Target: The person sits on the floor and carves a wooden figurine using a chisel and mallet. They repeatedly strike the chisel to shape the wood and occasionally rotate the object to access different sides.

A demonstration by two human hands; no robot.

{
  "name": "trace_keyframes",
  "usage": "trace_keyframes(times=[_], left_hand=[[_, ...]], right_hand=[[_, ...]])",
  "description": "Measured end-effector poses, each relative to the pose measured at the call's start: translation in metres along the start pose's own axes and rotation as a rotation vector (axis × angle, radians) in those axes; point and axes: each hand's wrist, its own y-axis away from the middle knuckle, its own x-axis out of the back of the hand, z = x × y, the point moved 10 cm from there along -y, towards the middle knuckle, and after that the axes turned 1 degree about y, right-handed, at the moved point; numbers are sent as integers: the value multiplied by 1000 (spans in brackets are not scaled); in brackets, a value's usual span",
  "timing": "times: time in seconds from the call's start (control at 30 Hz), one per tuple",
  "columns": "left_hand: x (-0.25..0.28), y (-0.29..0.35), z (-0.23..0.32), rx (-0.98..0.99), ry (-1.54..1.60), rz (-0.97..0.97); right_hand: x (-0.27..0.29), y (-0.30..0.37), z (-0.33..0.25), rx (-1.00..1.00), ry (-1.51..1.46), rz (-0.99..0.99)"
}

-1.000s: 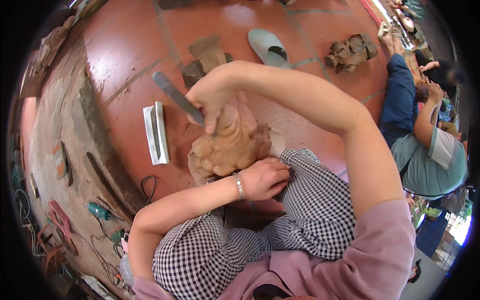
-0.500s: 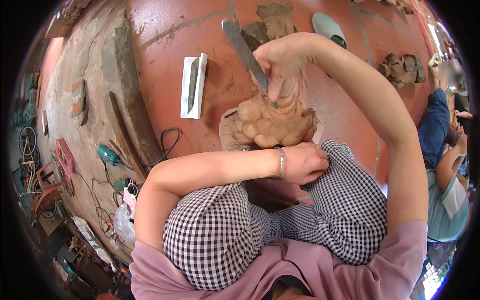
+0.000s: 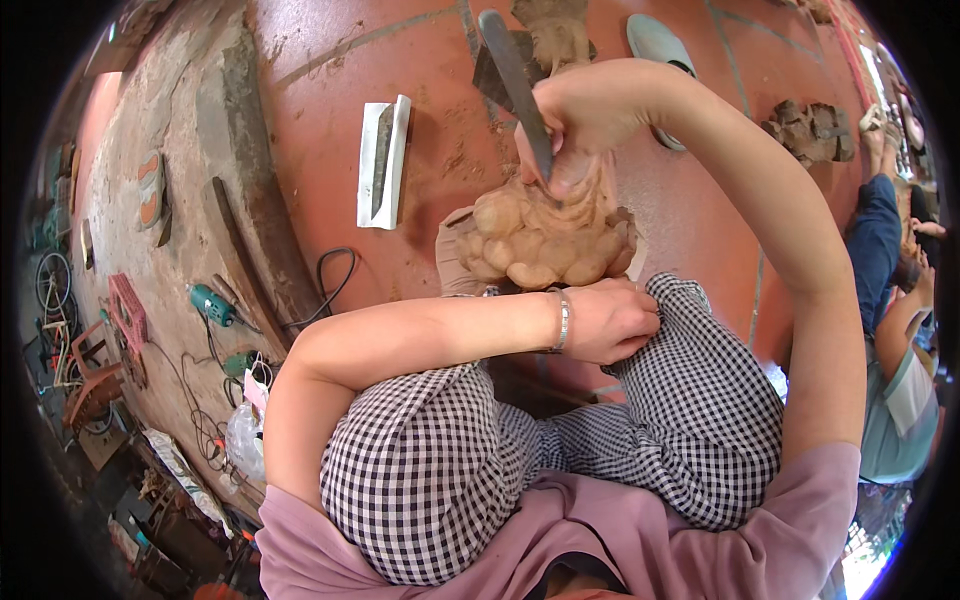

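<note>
A long, flat metal blade with a rounded far end (image 3: 512, 80) is in my right hand (image 3: 558, 135), its fingers closed around the lower part. The blade slants down, and its near tip meets a carved wooden piece (image 3: 545, 240) with rounded, bulging lobes. Whether the blade is a file or a knife I cannot tell. My left hand (image 3: 610, 322), with a bracelet at the wrist, lies across in front of the carving against my checked trouser leg (image 3: 690, 390). Its fingers are curled, and what they hold, if anything, is hidden.
On the red tiles left of the carving lies a dark strip in white paper (image 3: 368, 180). Beyond are another wooden piece (image 3: 555, 35) and a slipper (image 3: 655, 45). A rough wood chunk (image 3: 810, 130) is right; a green power tool (image 3: 210, 304) with cords lies left. Another person sits at far right.
My right hand has shifted slightly, and the blade in it now stands steeper, its far end further up and to the right. My left hand has stayed in place.
</note>
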Motion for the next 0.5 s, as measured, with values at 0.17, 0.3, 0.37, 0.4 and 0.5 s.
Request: trace_keyframes(times=[0.17,0.3,0.37,0.4,0.5], left_hand=[[-3,-2,-2,54,1,-92],[-1,1,-2,23,13,-16],[-1,2,-2,18,21,-2],[-2,3,-4,35,17,-25],[-3,-2,-3,49,13,-78]], right_hand=[[6,0,3,-61,-62,94],[3,0,1,-8,-17,94],[-4,4,2,33,119,62],[-3,2,-2,-49,183,48],[8,6,-19,-181,232,60]])
